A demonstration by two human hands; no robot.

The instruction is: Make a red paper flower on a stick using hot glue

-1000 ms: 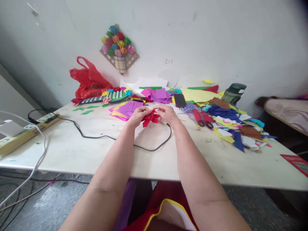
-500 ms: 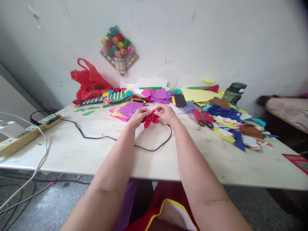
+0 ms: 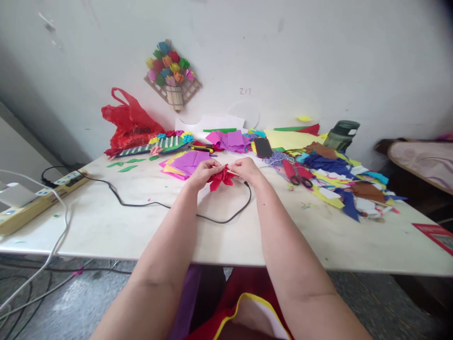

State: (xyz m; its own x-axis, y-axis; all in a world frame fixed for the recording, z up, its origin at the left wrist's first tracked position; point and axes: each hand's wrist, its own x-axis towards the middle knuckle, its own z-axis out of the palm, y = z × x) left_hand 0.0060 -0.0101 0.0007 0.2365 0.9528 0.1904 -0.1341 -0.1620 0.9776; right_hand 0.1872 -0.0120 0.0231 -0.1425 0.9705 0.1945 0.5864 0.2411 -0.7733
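Between my two hands is a red crepe-paper flower [image 3: 221, 180], its folded petals spreading downward above the tabletop. My left hand [image 3: 204, 173] is closed, thumb and fingers pinching the flower's left side. On the other side my right hand [image 3: 247, 169] is closed in a pinch around a thin pale stick [image 3: 231, 173], whose tip reaches the red petals. Fingers cover the top of the flower. Just behind my left hand lies a stack of purple, yellow and pink paper sheets [image 3: 189, 162].
A black cable [image 3: 226, 221] loops across the table below my hands. To the right are scissors [image 3: 300, 179] and a heap of paper scraps [image 3: 348, 177]. Further back stand a phone [image 3: 263, 148], a green bottle [image 3: 342, 136] and a red plastic bag [image 3: 130, 120]. A power strip [image 3: 46, 194] lies left.
My right hand has turned and its fingers have drawn closer together, and the pale stick now shows against the flower. My left hand keeps its pinch. The view has shifted slightly.
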